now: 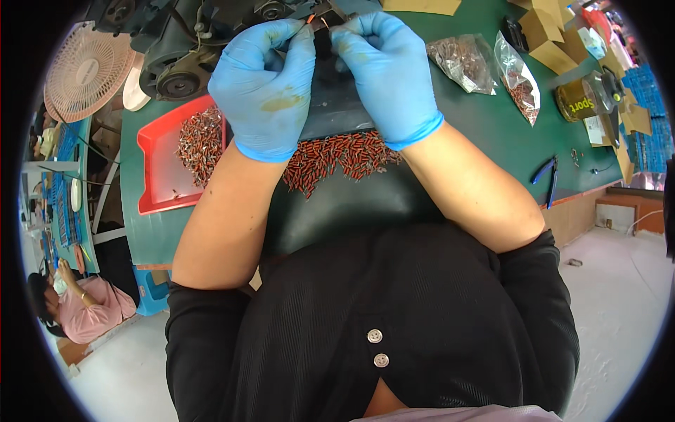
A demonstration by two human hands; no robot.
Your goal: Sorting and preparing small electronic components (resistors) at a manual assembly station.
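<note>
Both my hands wear blue gloves and meet at the top middle of the view. My left hand (266, 88) and my right hand (389, 74) pinch a small dark part with a thin reddish wire (320, 35) between their fingertips. Below them lies a dark sheet (337, 105) and a heap of small red-brown cylindrical parts (337, 158) on the green table (492, 126). More of the same parts fill a red tray (158, 172) just left of my left wrist.
Two clear bags of small parts (467, 63) lie at the right, with a brass-coloured jar (583, 102), cardboard pieces (552, 53) and blue-handled pliers (547, 176). A black machine (183, 49) and a fan (84, 70) stand at the upper left. Another person (77, 302) sits at the lower left.
</note>
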